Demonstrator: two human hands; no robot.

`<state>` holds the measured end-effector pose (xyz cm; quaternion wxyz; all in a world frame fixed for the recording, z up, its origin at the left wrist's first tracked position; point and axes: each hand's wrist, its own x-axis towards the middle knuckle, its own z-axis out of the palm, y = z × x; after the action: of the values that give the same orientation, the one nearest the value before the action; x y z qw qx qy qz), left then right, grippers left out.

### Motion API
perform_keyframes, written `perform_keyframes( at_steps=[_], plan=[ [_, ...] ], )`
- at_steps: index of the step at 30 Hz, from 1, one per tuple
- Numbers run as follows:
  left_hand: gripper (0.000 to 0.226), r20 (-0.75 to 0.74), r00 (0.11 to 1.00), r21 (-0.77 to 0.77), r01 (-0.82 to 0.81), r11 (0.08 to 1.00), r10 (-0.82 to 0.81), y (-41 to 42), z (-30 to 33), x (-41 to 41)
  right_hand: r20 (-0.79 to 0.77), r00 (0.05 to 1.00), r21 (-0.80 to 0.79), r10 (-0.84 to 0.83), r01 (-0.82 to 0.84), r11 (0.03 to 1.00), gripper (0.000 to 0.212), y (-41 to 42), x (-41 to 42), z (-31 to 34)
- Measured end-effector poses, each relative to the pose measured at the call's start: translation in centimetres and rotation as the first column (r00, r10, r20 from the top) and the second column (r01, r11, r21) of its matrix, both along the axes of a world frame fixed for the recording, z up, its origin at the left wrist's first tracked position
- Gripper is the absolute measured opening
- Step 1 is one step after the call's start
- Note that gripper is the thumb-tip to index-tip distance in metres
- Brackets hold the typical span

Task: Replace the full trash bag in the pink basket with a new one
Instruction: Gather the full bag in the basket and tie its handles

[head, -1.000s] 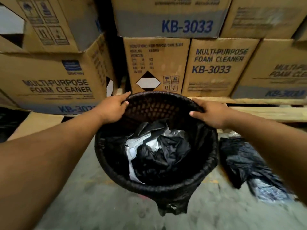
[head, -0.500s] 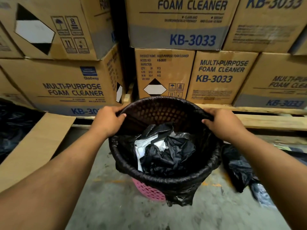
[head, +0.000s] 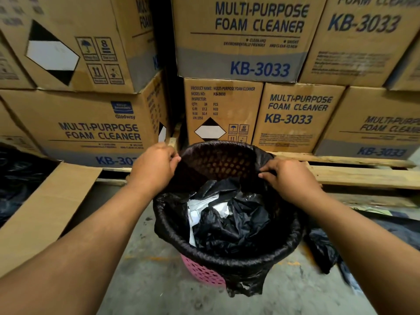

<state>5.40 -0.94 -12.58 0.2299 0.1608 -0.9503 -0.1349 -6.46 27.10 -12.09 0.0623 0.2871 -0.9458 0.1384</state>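
Observation:
A pink perforated basket point(head: 200, 270) stands on the concrete floor, lined with a black trash bag point(head: 227, 255) folded over its rim. Crumpled black plastic and white paper point(head: 204, 210) fill the bag. My left hand point(head: 154, 164) pinches the bag's edge at the far left of the rim. My right hand point(head: 286, 176) pinches the edge at the far right of the rim. Between the hands the bag edge is pulled inward off the far rim, and the basket's holes show through the thin plastic there.
Stacked cardboard boxes point(head: 241, 37) of foam cleaner rise just behind the basket on wooden pallets point(head: 363, 173). A flat cardboard sheet point(head: 45, 208) lies on the left. Another black bag point(head: 322, 251) lies on the floor to the right of the basket.
My view has risen and pulled back, showing the pink base. Both hands have closed onto the bag's edge at the far rim and drawn it inward.

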Motion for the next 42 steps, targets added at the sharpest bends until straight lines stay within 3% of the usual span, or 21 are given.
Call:
perform_keyframes(
  at_steps=[6, 9, 12, 14, 16, 19, 24, 29, 32, 35, 39, 42],
  plan=[
    [0.016, 0.029, 0.999, 0.026, 0.022, 0.999, -0.023, 0.8, -0.2, -0.5, 0.062, 0.997, -0.051, 0.048, -0.045, 0.998, 0.028, -0.3, 0.1, 0.7],
    [0.040, 0.046, 0.998, 0.026, -0.044, 0.999, 0.043, 0.5, 0.1, -0.5, 0.026, 0.996, -0.179, -0.090, 0.094, 0.979, 0.040, 0.4, -0.7, 0.9],
    [0.039, 0.156, 0.980, -0.027, -0.119, 0.993, 0.122, -0.1, 0.2, -0.5, 0.084, 0.962, -0.010, -0.258, 0.260, 0.966, 0.054, 1.2, -2.2, 0.7],
    [0.023, 0.135, 0.982, -0.023, -0.132, 0.991, 0.134, -0.3, 0.2, -0.4, 0.139, 0.950, 0.036, -0.280, 0.278, 0.960, 0.040, 1.4, -2.5, 0.3],
    [0.015, 0.093, 0.991, -0.036, -0.091, 0.995, 0.094, 0.0, 0.2, -0.3, 0.094, 0.959, -0.033, -0.268, 0.272, 0.962, 0.024, 1.4, -2.2, 0.2],
    [0.014, 0.095, 0.995, -0.064, 0.022, 0.998, -0.016, 1.3, 0.4, -0.5, -0.111, 0.977, -0.043, -0.184, 0.181, 0.983, 0.014, 0.8, -1.5, 0.6],
    [0.018, 0.116, 0.982, 0.037, 0.142, 0.989, -0.146, 2.3, 0.5, -1.0, -0.042, 0.998, 0.126, -0.050, 0.055, 0.990, 0.023, 0.1, -1.2, 0.2],
    [0.029, -0.097, 0.995, 0.049, -0.014, 0.999, 0.019, 0.5, 0.3, -0.8, -0.041, 0.984, -0.187, -0.172, 0.162, 0.969, 0.035, 1.6, -1.8, 0.7],
    [0.041, 0.074, 0.984, 0.034, -0.163, 0.986, 0.161, -0.6, 0.0, -0.4, 0.102, 0.962, -0.142, -0.251, 0.264, 0.954, 0.044, 2.7, -2.7, 0.8],
    [0.030, 0.188, 0.968, 0.055, -0.181, 0.982, 0.168, -0.7, -0.3, 0.0, 0.238, 0.938, -0.028, -0.252, 0.266, 0.964, 0.029, 3.4, -2.6, 0.3],
    [0.018, 0.035, 0.995, 0.017, -0.095, 0.995, 0.094, 0.1, 0.7, -0.3, -0.020, 0.973, -0.180, -0.229, 0.222, 0.958, 0.017, 2.9, -2.0, 1.0],
    [0.018, 0.045, 0.996, 0.061, 0.069, 0.996, -0.071, 1.3, 1.5, -0.7, -0.094, 0.991, -0.072, -0.097, 0.091, 0.993, 0.013, 2.0, -1.5, 1.6]
  ],
)
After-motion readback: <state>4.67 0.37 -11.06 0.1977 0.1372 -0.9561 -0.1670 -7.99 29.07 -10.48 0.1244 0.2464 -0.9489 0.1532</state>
